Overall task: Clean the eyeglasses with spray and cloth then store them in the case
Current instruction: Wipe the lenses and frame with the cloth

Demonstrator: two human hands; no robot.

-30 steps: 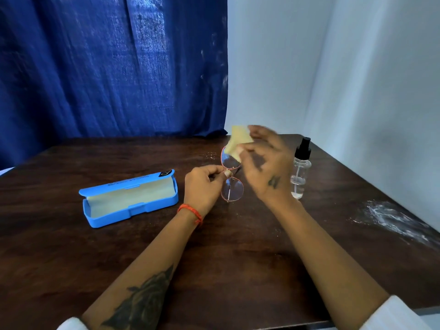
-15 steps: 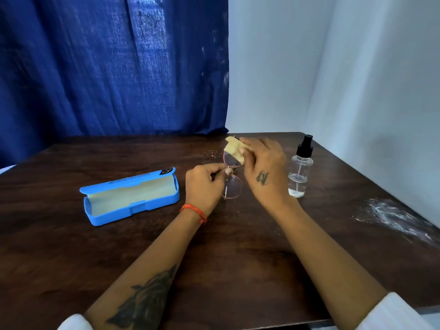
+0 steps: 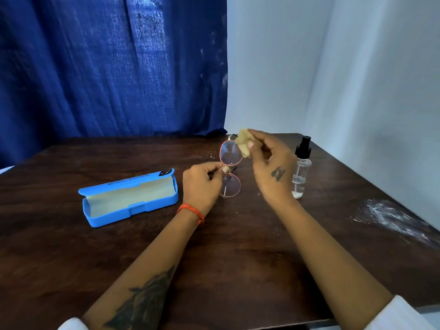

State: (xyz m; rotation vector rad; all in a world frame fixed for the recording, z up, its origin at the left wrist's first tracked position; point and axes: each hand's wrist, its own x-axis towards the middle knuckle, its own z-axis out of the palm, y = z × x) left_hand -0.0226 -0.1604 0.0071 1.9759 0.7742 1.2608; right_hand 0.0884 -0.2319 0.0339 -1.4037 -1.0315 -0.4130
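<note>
Both forearms are bare from wrist nearly to elbow, and at the bottom edge of the view each ends in a white sleeve pushed or rolled up (the left one shows only as a small pale corner). The left hand has an orange-red thread bracelet looped around its wrist, thin and slightly twisted. Further up the left forearm sits a large dark tattoo, with leaf-like or petal-like shapes; its exact design is hard to make out. The right hand carries a small dark tattoo on its back, a compact mark resembling a letter or symbol. The visible thumbnails look pale and short.
</note>
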